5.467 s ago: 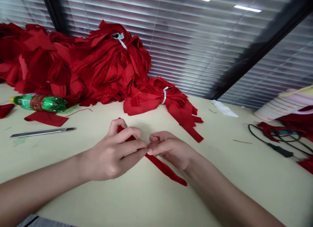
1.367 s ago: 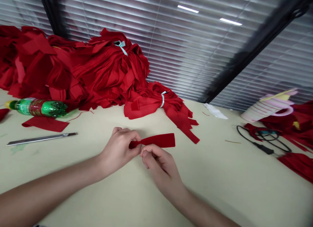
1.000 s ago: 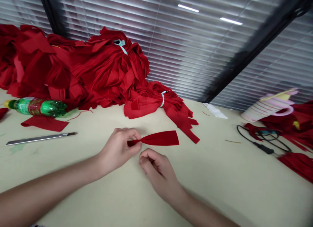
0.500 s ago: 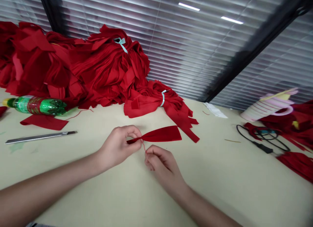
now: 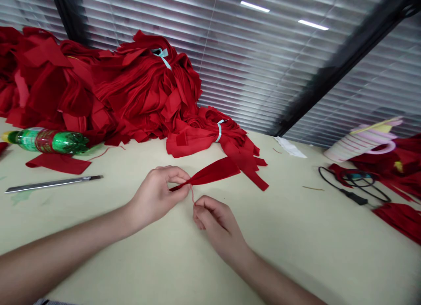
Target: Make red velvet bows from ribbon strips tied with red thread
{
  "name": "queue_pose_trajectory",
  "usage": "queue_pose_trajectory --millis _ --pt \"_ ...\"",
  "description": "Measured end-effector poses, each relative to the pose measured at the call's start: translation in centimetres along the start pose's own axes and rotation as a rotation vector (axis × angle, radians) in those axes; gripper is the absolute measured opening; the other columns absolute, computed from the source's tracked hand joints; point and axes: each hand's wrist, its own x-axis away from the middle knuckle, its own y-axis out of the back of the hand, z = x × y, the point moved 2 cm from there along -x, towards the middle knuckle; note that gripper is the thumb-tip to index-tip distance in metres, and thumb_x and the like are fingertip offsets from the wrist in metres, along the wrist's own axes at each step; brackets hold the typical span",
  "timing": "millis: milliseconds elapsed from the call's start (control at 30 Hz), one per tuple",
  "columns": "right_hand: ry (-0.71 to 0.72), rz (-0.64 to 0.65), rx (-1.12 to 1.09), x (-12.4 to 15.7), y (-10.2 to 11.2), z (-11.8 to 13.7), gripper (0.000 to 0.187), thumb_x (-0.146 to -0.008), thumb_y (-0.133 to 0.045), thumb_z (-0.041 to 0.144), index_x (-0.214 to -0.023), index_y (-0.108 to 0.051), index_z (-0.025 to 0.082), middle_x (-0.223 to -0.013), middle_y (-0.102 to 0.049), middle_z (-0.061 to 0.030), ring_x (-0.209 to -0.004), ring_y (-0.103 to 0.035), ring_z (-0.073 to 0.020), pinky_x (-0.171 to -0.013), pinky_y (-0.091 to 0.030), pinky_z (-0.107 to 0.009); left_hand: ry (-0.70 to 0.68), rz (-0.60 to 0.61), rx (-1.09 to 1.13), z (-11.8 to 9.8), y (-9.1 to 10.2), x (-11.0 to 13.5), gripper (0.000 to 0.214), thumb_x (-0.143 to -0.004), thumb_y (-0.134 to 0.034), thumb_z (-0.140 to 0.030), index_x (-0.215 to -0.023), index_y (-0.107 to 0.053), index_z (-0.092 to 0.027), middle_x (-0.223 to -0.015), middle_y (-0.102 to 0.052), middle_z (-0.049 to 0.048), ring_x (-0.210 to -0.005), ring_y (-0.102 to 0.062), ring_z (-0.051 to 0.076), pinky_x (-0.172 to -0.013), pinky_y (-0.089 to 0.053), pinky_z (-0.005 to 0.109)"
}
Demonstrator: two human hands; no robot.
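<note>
Centrally, I see the left hand [image 5: 154, 194] pinching a red felt strip [image 5: 212, 172], the right hand [image 5: 219, 221], at its four o'clock, pinching red thread [image 5: 192, 194].

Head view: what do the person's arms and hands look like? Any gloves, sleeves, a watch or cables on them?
The left hand and right hand are bare, with no gloves or rings visible. The left forearm and right forearm show no sleeves, watch, cables or markings.

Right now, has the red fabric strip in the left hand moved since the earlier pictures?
Yes: the red fabric strip has swung its wide end upward, closer to the ribbon-tied red bundle.
</note>
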Motion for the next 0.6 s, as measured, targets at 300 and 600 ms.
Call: queue_pose_trajectory --millis 300,600 --pt "0.002 -0.003 0.001 0.0 0.0 0.1 0.022 -0.078 -0.040 0.022 -0.056 -0.034 0.019 -0.052 -0.033 0.0050 -0.050 -0.028 -0.0085 -0.047 -0.022 -0.024 0.029 0.049 -0.016 0.1 0.3 0.0 0.011 -0.082 -0.052 -0.022 -0.087 -0.060 -0.018 -0.087 -0.064 0.0001 -0.083 -0.059 0.015 -0.066 -0.046 0.023" --pt "-0.057 0.003 -0.261 -0.4 0.1 -0.1 0.024 -0.074 -0.041 0.018 -0.052 -0.031 0.019 -0.049 -0.033 0.0050 -0.050 -0.032 -0.0091 -0.050 -0.024 -0.026 0.358 0.113 0.078 -1.3 0.7 -0.1 0.023 -0.077 -0.057 -0.035 -0.091 -0.062 -0.016 -0.070 -0.059 -0.0016 -0.048 -0.041 0.008 -0.043 -0.033 0.021"
